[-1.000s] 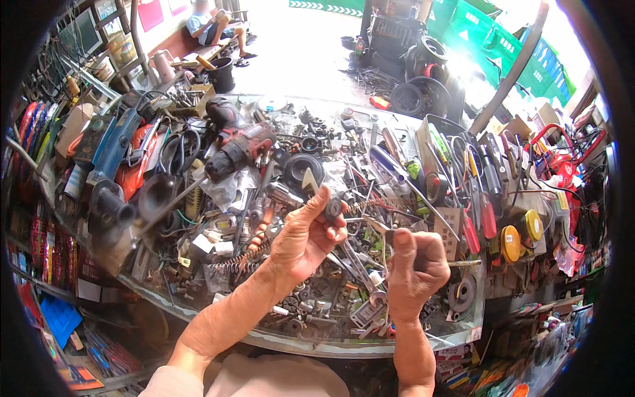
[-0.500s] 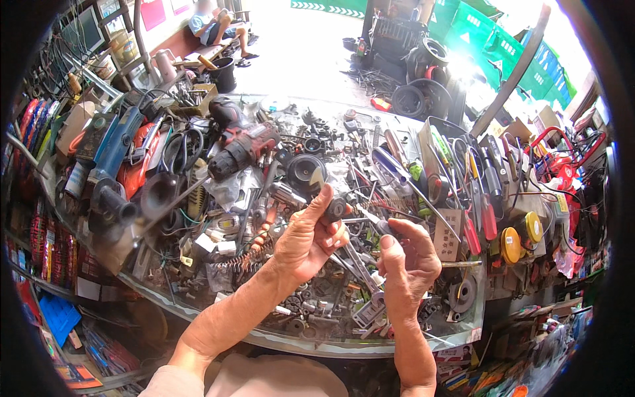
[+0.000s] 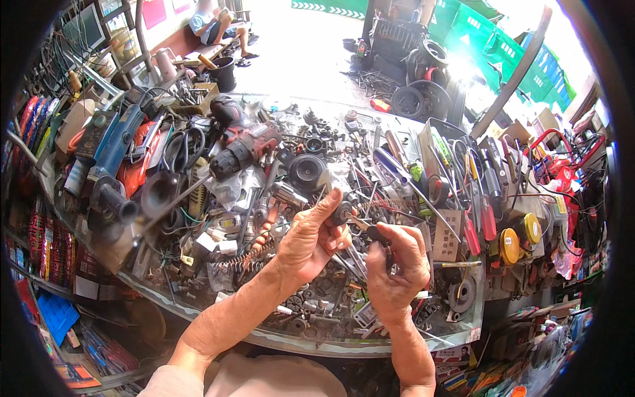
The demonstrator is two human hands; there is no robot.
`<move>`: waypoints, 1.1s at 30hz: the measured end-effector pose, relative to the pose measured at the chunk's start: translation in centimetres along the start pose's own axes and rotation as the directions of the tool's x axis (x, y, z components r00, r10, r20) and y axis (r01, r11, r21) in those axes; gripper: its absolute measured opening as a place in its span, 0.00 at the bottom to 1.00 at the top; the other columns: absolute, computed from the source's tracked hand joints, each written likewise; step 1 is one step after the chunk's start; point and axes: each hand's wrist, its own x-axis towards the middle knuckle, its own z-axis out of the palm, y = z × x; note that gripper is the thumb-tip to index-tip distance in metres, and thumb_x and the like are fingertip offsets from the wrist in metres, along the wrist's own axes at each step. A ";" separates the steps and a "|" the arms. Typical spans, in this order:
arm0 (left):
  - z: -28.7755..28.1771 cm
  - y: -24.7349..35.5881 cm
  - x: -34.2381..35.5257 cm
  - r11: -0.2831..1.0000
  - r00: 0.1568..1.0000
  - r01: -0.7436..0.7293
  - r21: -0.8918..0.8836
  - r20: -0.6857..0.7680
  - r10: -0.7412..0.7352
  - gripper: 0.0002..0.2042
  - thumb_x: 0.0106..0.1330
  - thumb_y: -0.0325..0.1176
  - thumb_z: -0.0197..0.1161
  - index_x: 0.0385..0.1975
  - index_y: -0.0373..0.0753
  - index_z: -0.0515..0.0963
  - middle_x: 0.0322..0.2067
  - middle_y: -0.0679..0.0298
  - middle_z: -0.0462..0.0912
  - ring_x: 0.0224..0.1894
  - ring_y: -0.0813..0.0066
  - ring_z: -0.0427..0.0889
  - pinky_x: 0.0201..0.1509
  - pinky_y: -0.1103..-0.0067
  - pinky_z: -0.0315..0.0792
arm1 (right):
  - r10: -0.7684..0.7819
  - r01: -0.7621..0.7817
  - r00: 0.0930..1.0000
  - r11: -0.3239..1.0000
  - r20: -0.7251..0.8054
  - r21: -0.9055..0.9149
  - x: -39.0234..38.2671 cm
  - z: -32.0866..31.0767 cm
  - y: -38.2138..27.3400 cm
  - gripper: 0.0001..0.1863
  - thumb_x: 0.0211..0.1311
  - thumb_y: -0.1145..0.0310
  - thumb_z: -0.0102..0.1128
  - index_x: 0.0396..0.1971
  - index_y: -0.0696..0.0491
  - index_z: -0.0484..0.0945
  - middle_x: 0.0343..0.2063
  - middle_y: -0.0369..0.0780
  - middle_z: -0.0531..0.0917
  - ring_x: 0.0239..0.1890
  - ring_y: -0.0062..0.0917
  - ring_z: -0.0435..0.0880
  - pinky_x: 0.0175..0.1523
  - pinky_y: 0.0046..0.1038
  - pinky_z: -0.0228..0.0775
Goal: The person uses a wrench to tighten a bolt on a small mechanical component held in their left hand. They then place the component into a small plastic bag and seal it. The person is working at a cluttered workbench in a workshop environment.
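My left hand (image 3: 307, 241) is closed around a small dark lock cylinder (image 3: 342, 213), its round end facing right, beside the thumb tip. In my right hand (image 3: 399, 268) a key (image 3: 360, 223) is pinched by its black head, the metal blade pointing left. The blade's tip is at the lock cylinder's face; whether it is inside I cannot tell. Both hands are above a crowded glass-topped bench (image 3: 304, 345). Below the right hand lies a caliper (image 3: 366, 314), partly hidden.
A red and black cordless drill (image 3: 245, 151) lies at the far left. Close by is a round black horn-like part (image 3: 307, 171). Coil springs (image 3: 241, 264) and several small metal parts cover the bench. Pliers and screwdrivers (image 3: 488, 218) stand at right. A person (image 3: 221, 30) sits in the background.
My right hand has moved left and slightly in, bringing the key's blade from apart up to the lock cylinder. My left hand has barely shifted.
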 end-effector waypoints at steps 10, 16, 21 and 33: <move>0.6 -0.1 -0.5 0.992 0.997 -0.083 0.097 0.007 0.083 0.18 0.62 0.46 0.62 0.31 0.33 0.77 0.14 0.69 0.73 0.14 0.83 0.64 0.26 0.81 0.61 | -0.061 0.062 0.998 0.997 0.030 -0.040 0.2 -0.2 -0.7 0.18 0.44 0.86 0.58 0.38 0.56 0.81 0.32 0.38 0.78 0.27 0.17 0.77 0.31 0.16 0.69; 0.5 -0.7 -0.4 0.959 0.982 -0.184 0.216 -0.010 0.191 0.13 0.61 0.42 0.65 0.30 0.37 0.79 0.21 0.69 0.81 0.17 0.85 0.70 0.27 0.82 0.67 | -0.106 0.108 0.993 0.993 0.053 -0.043 0.4 -0.5 -0.5 0.19 0.45 0.87 0.58 0.39 0.56 0.81 0.33 0.36 0.77 0.29 0.15 0.76 0.33 0.15 0.68; 0.1 -0.6 -0.4 0.956 0.976 -0.215 0.199 0.025 0.215 0.13 0.61 0.42 0.65 0.30 0.37 0.80 0.22 0.69 0.81 0.18 0.85 0.73 0.27 0.82 0.69 | -0.025 0.024 0.997 0.999 0.076 0.023 0.4 -0.4 -0.3 0.17 0.47 0.85 0.61 0.40 0.56 0.81 0.33 0.38 0.78 0.29 0.18 0.76 0.32 0.18 0.69; 0.5 -0.4 -0.7 0.949 0.975 -0.210 0.236 -0.016 0.220 0.11 0.60 0.40 0.66 0.28 0.38 0.80 0.22 0.71 0.80 0.18 0.88 0.71 0.25 0.85 0.66 | 0.233 -0.231 0.961 0.973 0.151 -0.029 0.1 -0.4 0.3 0.09 0.60 0.68 0.62 0.31 0.60 0.76 0.21 0.38 0.75 0.20 0.17 0.70 0.25 0.22 0.62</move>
